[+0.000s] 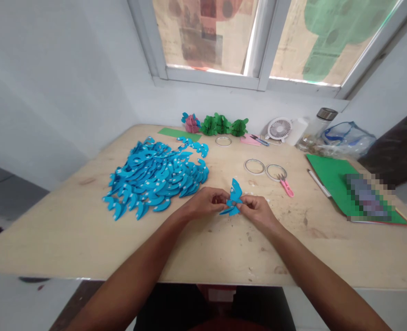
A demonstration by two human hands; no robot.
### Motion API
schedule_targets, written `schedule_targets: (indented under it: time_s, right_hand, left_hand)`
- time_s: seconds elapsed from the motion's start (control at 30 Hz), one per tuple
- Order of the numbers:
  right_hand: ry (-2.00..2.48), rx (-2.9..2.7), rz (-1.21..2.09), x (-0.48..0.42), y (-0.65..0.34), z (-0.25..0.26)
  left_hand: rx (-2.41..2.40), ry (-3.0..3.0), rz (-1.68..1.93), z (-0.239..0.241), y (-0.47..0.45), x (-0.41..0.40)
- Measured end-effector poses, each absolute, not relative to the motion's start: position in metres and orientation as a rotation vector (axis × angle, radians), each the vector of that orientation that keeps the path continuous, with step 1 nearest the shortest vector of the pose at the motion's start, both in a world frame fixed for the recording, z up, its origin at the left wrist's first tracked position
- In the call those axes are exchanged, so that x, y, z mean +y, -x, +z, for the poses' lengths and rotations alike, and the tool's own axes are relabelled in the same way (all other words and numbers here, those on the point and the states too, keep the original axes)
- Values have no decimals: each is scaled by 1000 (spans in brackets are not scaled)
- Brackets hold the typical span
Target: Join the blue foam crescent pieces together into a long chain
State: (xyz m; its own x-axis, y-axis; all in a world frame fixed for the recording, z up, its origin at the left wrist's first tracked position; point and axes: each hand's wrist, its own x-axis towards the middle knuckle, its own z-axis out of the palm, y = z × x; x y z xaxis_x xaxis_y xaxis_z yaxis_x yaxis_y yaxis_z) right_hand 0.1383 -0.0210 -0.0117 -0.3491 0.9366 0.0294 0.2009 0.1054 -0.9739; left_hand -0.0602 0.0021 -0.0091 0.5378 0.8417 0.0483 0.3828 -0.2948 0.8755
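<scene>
Between both hands, just above the table near its front, is a small blue paper cutout piece with pointed, wing-like parts. My left hand pinches its left side with closed fingers. On the other side, the thumb and fingers of my right hand are closed on its edge. The fingertips partly hide the middle of the piece. Left of my left hand lies a large heap of blue curved paper cutouts, many with small white squares on them. A few more blue cutouts lie behind the heap.
Rolls of tape and pink thread snips lie beyond my right hand. Green paper ornaments, a small white fan and a bottle stand along the wall. Green sheets and a pen are at right.
</scene>
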Motion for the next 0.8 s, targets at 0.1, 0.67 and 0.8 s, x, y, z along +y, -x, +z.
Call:
schedule_targets:
  time_s: [0.1,0.67,0.8]
  right_hand:
    - [1135,-1674,1312,-21,-138,-12]
    - [1106,-1701,1317,-20,-140,-14]
    - [1138,-1595,1355,-19,-139,-15]
  left_hand:
    - [1018,-1916,646,-8,59,0]
    - [1012,-1971,601,-12,60,1]
    - [1034,-1989,636,-12,60,2]
